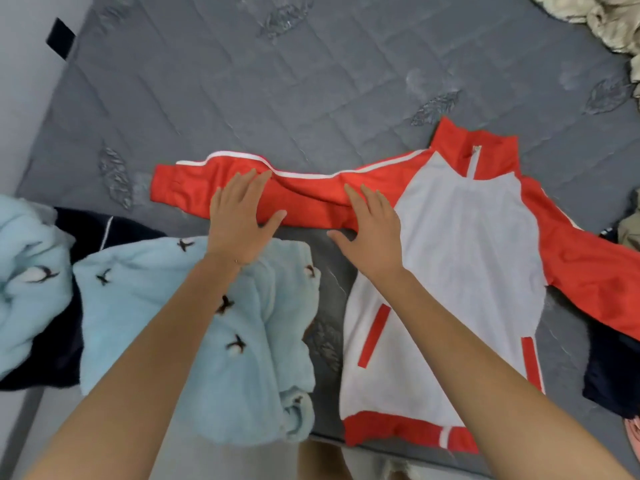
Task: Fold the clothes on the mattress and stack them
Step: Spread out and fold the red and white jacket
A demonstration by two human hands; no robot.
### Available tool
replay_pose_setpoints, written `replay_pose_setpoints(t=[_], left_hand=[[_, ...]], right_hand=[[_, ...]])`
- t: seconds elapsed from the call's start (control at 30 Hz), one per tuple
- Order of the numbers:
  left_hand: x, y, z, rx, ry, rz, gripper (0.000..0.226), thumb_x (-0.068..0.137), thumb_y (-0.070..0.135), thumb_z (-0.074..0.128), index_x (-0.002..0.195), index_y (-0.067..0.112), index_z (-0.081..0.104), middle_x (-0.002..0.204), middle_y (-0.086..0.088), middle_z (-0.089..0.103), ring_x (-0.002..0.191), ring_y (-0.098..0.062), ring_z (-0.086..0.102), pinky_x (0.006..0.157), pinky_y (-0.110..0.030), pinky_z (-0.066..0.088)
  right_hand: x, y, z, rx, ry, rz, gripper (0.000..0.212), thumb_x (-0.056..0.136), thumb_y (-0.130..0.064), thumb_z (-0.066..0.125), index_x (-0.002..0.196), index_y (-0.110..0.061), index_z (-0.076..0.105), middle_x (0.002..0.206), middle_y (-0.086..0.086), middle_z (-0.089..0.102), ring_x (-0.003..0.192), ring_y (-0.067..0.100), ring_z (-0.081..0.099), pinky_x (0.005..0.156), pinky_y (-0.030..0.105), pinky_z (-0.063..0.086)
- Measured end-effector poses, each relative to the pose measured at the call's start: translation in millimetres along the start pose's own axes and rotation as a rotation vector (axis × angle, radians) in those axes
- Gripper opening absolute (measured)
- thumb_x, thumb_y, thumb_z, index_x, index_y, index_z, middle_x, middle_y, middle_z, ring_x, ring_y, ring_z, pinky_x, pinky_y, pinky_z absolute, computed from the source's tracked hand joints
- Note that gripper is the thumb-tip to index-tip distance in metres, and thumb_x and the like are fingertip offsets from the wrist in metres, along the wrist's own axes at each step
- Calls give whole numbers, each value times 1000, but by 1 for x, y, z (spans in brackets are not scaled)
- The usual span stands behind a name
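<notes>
A red and white zip jacket (460,258) lies flat, front up, on the grey quilted mattress (242,98), collar pointing away from me. Its left sleeve (304,195) stretches straight out to the left. My left hand (239,216) presses flat on the middle of that sleeve, fingers straight. Near the shoulder, my right hand (370,230) lies flat where the sleeve meets the white body. The jacket's other sleeve (585,271) runs off to the right.
A fluffy light blue garment with small dark bird figures (194,323) is heaped at the near left, over a dark navy piece (90,223). Beige crumpled fabric (602,19) sits at the far right corner. More dark and pink clothes (613,386) lie at the right edge.
</notes>
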State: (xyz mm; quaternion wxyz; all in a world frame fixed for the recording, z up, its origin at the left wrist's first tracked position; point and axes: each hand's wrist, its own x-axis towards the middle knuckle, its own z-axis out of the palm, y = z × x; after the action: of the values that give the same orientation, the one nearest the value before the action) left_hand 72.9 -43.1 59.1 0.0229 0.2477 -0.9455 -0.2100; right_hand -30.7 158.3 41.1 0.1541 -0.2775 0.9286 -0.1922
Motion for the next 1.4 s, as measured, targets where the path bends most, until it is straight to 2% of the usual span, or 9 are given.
replay_pose_setpoints(t=[0.23,0.47,0.63,0.73,0.93,1.07,1.2,1.3,1.4], left_hand=[[50,-74,-10,30,-38,-91,60,91,38,62,144,20,42,154,-3,35,144,-24,25,117,-47,13],[70,-130,7,73,-159,-206,64,94,42,56,150,27,29,158,-3,26,146,-25,18,118,-50,8],[78,-166,19,77,-270,-456,76,93,45,55,154,30,12,163,-7,-2,149,-31,-1,116,-57,6],[77,-180,25,-18,-243,-622,81,95,38,55,155,24,3,161,-15,-10,148,-36,-3,116,-56,8],[86,-205,27,-197,-100,-719,78,95,20,59,150,-5,9,153,-32,20,141,-45,20,116,-43,14],[91,-212,24,-218,-74,-836,77,94,22,61,148,-6,15,148,-30,33,138,-45,27,114,-40,16],[92,-217,25,-363,-72,-926,54,90,20,66,131,-9,47,132,-27,54,128,-39,46,111,-40,33],[89,-201,24,-547,-83,-902,38,90,12,66,121,-10,59,124,-25,60,113,-33,59,95,-31,44],[90,-178,18,-652,-12,-819,6,90,7,65,85,6,61,104,-22,64,93,-24,55,85,-35,45]], right_hand=[[59,-39,28,-63,-44,7,81,84,-51,66,153,-29,28,159,4,28,148,27,19,118,45,19],[101,-51,56,-98,-87,-31,80,85,-51,66,153,-28,29,159,4,28,148,28,17,118,42,15],[120,-52,78,-121,-118,-64,82,83,-51,68,152,-28,30,157,4,30,147,29,19,120,45,14],[128,-52,87,-124,-144,-44,81,85,-51,66,153,-28,29,154,2,35,146,25,23,120,46,13],[129,-58,97,-28,-89,-35,74,86,-45,68,149,-21,37,140,4,51,137,24,39,117,43,22],[121,-65,99,-9,-64,-63,73,85,-44,69,148,-22,39,142,2,50,137,23,37,116,41,23],[113,-70,99,22,-62,-52,73,85,-45,68,148,-23,38,143,0,48,138,22,35,115,39,24],[108,-74,95,80,-38,-57,73,85,-44,70,147,-21,40,142,1,50,136,22,38,114,38,26],[105,-79,88,134,-12,-74,74,83,-42,73,146,-20,42,139,1,53,133,21,42,112,36,29]])
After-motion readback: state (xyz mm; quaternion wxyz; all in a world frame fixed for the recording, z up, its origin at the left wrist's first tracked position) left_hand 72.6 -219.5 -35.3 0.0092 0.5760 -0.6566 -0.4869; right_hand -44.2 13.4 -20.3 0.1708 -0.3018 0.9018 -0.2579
